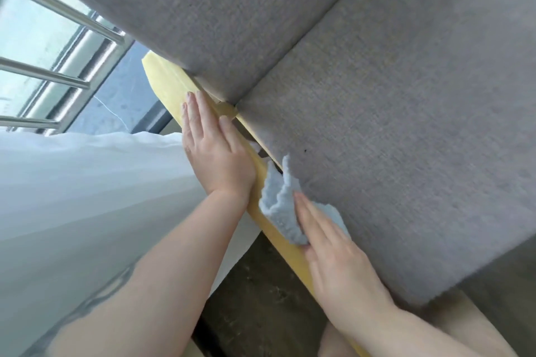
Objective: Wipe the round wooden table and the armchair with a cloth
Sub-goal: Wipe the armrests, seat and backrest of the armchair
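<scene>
The armchair fills the view: a grey fabric seat cushion (406, 153), a grey back cushion (217, 9) and a light wooden armrest (168, 81) running diagonally. My left hand (214, 151) lies flat on the armrest, fingers together, holding nothing. A light blue cloth (278, 206) lies bunched on the armrest by the seat cushion's edge. My right hand (333, 243) presses on the cloth with its fingers extended. The round wooden table is not in view.
A white sheer curtain (87, 197) hangs at the left beside the armrest. Behind it are a window and metal rails (58, 78). Dark floor (255, 298) shows under the armrest. My bare knee (339, 342) is at the bottom.
</scene>
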